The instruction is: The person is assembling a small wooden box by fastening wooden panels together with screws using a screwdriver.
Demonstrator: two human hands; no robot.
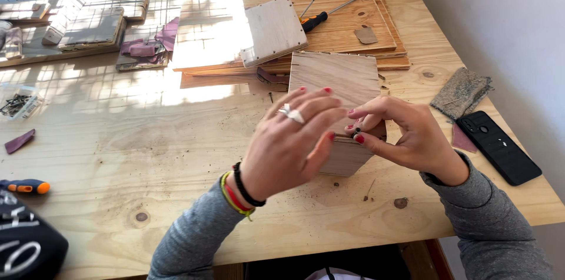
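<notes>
Pale grainy wooden box (pixel 336 89), square-edged; left hand (pixel 292 149), right hand (pixel 406 133) touching it.

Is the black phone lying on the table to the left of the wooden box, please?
No, the black phone lies on the table to the right of the wooden box, near the right hand.

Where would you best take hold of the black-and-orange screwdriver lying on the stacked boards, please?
Grip the screwdriver by its thick black-and-orange handle, coming from above on the near-left end: it lies flat on the boards, shaft pointing up-right, and the handle is clear all round.
</notes>
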